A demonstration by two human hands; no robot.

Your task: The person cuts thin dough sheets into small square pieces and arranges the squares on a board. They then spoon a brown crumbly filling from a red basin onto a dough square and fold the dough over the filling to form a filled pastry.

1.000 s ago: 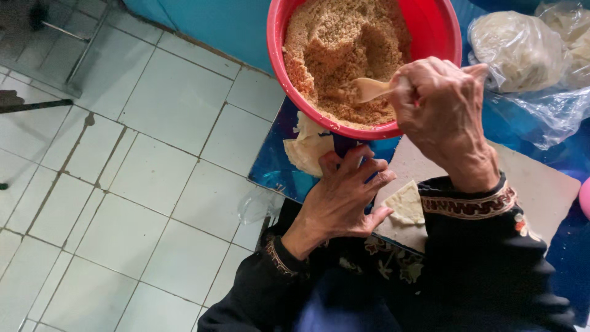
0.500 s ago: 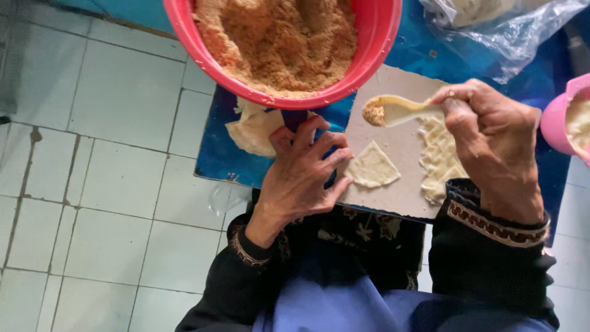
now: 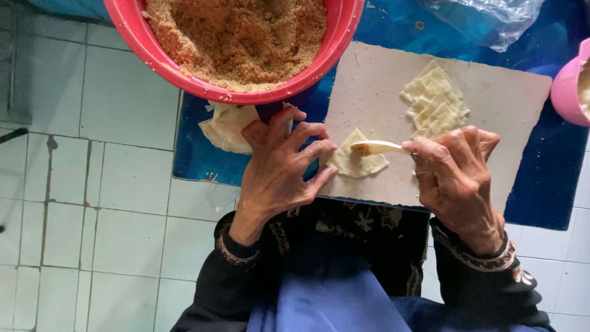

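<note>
Right hand point(image 3: 458, 175), spoon point(image 3: 376, 147) over wrapper point(image 3: 358, 165)

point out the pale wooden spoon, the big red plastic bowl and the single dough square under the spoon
pale wooden spoon point(image 3: 376, 147), head view, on its bowl end
big red plastic bowl point(image 3: 132, 34), head view, on its left rim
single dough square point(image 3: 350, 163), head view, on its lower left part

Counted: two hands, left point(image 3: 276, 172) and right point(image 3: 458, 178); one spoon point(image 3: 376, 147); one red bowl point(image 3: 335, 37); one board point(image 3: 369, 92); one pink cup point(image 3: 566, 86) far right; one wrapper stack point(image 3: 435, 98).
</note>
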